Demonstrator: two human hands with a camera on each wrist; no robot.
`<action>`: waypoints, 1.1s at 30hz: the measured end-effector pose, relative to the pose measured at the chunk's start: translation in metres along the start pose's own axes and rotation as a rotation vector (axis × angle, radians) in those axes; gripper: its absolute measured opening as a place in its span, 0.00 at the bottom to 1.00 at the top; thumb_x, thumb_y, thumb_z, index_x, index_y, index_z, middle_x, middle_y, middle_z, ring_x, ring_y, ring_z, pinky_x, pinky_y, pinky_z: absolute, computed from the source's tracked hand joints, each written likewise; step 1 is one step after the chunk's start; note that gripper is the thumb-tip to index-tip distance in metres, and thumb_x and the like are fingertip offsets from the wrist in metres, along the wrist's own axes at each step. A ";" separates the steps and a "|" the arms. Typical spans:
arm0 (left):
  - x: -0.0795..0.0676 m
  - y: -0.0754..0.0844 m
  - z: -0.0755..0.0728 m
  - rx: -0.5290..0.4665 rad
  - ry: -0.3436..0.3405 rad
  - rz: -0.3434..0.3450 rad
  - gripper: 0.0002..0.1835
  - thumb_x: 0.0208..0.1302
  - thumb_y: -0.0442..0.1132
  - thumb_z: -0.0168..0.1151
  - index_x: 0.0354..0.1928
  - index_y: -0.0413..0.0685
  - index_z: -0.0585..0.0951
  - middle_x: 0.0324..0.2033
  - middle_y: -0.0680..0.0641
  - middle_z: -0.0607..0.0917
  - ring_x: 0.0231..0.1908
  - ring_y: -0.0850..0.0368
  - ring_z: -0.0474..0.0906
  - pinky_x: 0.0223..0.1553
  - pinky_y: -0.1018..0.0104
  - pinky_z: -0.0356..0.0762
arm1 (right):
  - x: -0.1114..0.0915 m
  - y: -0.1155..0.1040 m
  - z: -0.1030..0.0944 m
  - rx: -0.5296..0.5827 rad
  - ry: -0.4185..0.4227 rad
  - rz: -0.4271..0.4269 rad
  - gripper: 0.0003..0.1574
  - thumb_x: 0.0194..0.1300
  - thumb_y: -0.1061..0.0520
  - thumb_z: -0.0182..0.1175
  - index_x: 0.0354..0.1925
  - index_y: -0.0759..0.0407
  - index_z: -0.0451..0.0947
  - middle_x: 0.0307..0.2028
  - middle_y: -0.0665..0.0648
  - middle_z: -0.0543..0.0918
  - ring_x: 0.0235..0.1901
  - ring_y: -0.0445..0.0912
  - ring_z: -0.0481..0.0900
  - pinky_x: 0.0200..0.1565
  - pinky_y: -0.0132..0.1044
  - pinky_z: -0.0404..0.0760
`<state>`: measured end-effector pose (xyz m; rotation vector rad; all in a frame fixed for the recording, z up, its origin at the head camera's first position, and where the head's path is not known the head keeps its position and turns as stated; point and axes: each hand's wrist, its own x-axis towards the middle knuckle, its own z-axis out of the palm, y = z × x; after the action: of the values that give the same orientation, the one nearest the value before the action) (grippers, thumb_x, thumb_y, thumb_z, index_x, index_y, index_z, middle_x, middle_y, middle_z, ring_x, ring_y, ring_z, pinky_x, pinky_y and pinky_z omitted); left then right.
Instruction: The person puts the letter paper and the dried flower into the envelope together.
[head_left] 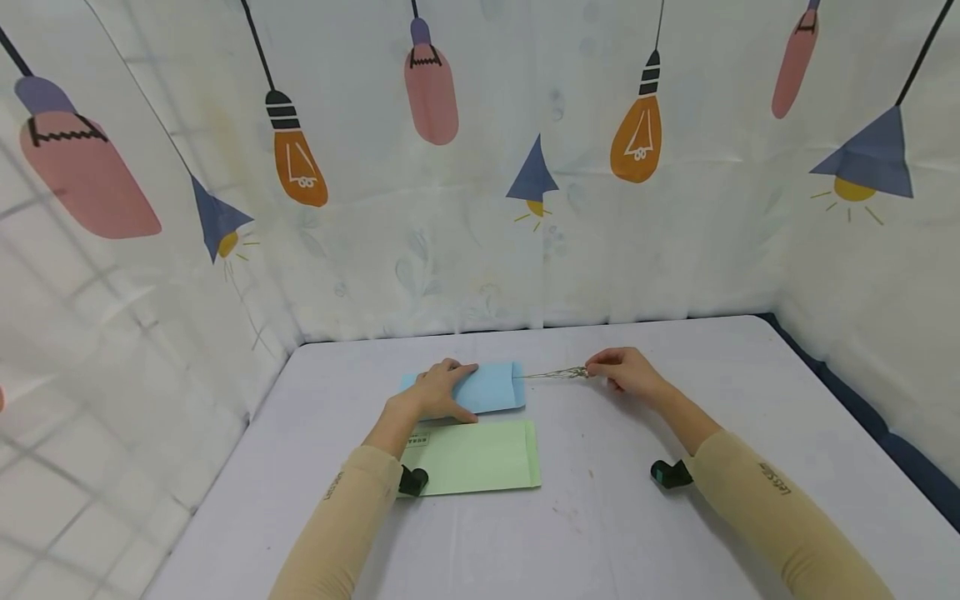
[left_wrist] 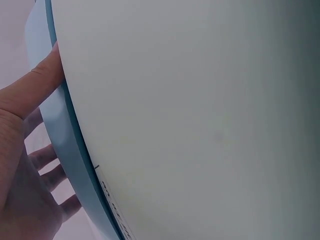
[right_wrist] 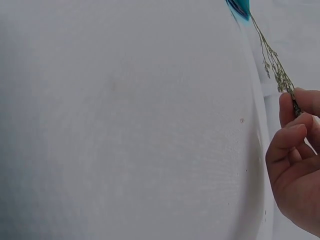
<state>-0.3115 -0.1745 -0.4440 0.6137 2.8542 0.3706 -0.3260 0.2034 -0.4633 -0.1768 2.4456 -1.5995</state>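
Note:
My left hand spans the light blue envelope, its thumb along the near edge and its fingers across the far part. In the left wrist view the thumb overlaps the edge of the blue paper, and several fingertips meet its other side. My right hand pinches a thin sprig by its bushy seed-head end, between thumb and forefinger. The sprig's bare stems point left and reach the envelope's right end. That end shows dark blue inside in the right wrist view, where the stems meet it.
A pale green envelope with a small printed box lies just in front of the blue one, partly under the left forearm. Black wrist cameras hang below both sleeves. The white table meets a lamp-patterned curtain behind.

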 end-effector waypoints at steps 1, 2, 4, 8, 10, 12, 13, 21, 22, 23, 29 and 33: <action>0.000 0.000 0.000 0.000 -0.001 0.000 0.55 0.45 0.64 0.73 0.74 0.60 0.59 0.65 0.45 0.63 0.64 0.46 0.59 0.62 0.42 0.54 | 0.000 -0.001 0.001 0.001 -0.001 0.002 0.19 0.64 0.50 0.64 0.47 0.62 0.81 0.30 0.60 0.79 0.19 0.44 0.66 0.23 0.34 0.67; 0.000 0.000 0.000 0.001 -0.001 0.001 0.55 0.45 0.64 0.73 0.74 0.59 0.59 0.65 0.45 0.63 0.64 0.46 0.59 0.62 0.42 0.54 | 0.000 -0.001 0.002 0.007 0.004 0.008 0.18 0.64 0.50 0.64 0.47 0.61 0.81 0.31 0.60 0.79 0.19 0.44 0.66 0.23 0.34 0.66; 0.000 0.000 0.000 0.000 0.001 0.002 0.55 0.45 0.64 0.74 0.74 0.59 0.59 0.65 0.45 0.63 0.64 0.45 0.59 0.62 0.41 0.54 | -0.001 -0.003 0.004 0.013 -0.001 0.011 0.19 0.64 0.50 0.64 0.47 0.61 0.81 0.32 0.61 0.79 0.20 0.44 0.67 0.23 0.34 0.67; 0.001 0.000 0.001 0.011 0.004 0.009 0.55 0.45 0.64 0.73 0.74 0.59 0.59 0.65 0.44 0.63 0.64 0.45 0.59 0.62 0.41 0.55 | -0.001 -0.004 0.009 0.010 -0.028 -0.005 0.20 0.66 0.50 0.63 0.49 0.63 0.80 0.36 0.61 0.82 0.21 0.44 0.68 0.24 0.34 0.68; 0.001 0.000 0.001 0.018 0.006 0.012 0.54 0.45 0.64 0.73 0.74 0.59 0.59 0.65 0.44 0.63 0.64 0.45 0.60 0.61 0.41 0.55 | -0.001 -0.004 0.012 0.002 -0.047 -0.024 0.21 0.67 0.50 0.61 0.50 0.64 0.79 0.39 0.62 0.82 0.22 0.44 0.69 0.25 0.34 0.69; 0.001 -0.001 0.002 0.020 0.007 0.013 0.54 0.45 0.64 0.73 0.74 0.59 0.59 0.64 0.44 0.63 0.64 0.45 0.60 0.61 0.41 0.56 | 0.000 -0.003 0.015 0.003 -0.057 -0.038 0.22 0.68 0.50 0.60 0.51 0.65 0.78 0.41 0.63 0.82 0.24 0.45 0.70 0.25 0.35 0.70; 0.001 -0.001 0.002 0.018 0.007 0.013 0.54 0.45 0.64 0.73 0.74 0.59 0.59 0.64 0.44 0.63 0.64 0.45 0.60 0.61 0.41 0.56 | 0.001 -0.003 0.017 0.005 -0.058 -0.043 0.22 0.68 0.50 0.60 0.51 0.66 0.78 0.41 0.63 0.82 0.25 0.46 0.71 0.25 0.36 0.71; 0.001 -0.002 0.004 0.018 0.006 0.010 0.54 0.45 0.64 0.73 0.74 0.60 0.59 0.64 0.45 0.63 0.64 0.46 0.60 0.61 0.41 0.55 | 0.004 -0.004 0.031 0.022 -0.061 -0.038 0.18 0.67 0.52 0.61 0.49 0.63 0.80 0.40 0.59 0.84 0.34 0.50 0.77 0.32 0.39 0.79; 0.001 -0.002 0.005 0.018 0.007 0.010 0.54 0.45 0.64 0.73 0.74 0.61 0.59 0.64 0.45 0.63 0.64 0.46 0.60 0.61 0.41 0.55 | 0.004 -0.005 0.033 0.027 -0.061 -0.035 0.17 0.67 0.53 0.61 0.48 0.63 0.81 0.40 0.58 0.84 0.35 0.50 0.78 0.33 0.39 0.80; 0.002 -0.003 0.005 0.019 0.006 0.010 0.54 0.45 0.65 0.73 0.74 0.61 0.59 0.65 0.45 0.63 0.64 0.46 0.60 0.61 0.41 0.55 | 0.004 -0.004 0.034 0.041 -0.064 -0.035 0.17 0.67 0.53 0.62 0.48 0.63 0.81 0.40 0.58 0.84 0.35 0.50 0.78 0.33 0.39 0.81; 0.003 -0.004 0.005 0.018 0.003 0.014 0.54 0.45 0.65 0.72 0.74 0.61 0.59 0.65 0.45 0.63 0.64 0.46 0.60 0.61 0.41 0.55 | 0.006 -0.006 0.043 0.084 -0.101 -0.055 0.15 0.67 0.57 0.61 0.48 0.66 0.80 0.38 0.62 0.83 0.34 0.50 0.81 0.36 0.41 0.82; 0.003 -0.004 0.005 0.022 0.004 0.014 0.54 0.44 0.66 0.72 0.74 0.61 0.59 0.65 0.45 0.63 0.64 0.46 0.60 0.61 0.41 0.55 | 0.008 -0.010 0.047 0.094 -0.121 -0.062 0.15 0.67 0.57 0.61 0.48 0.66 0.78 0.37 0.61 0.84 0.34 0.50 0.82 0.37 0.40 0.82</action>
<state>-0.3148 -0.1753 -0.4497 0.6374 2.8624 0.3436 -0.3224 0.1558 -0.4731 -0.3275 2.2898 -1.6736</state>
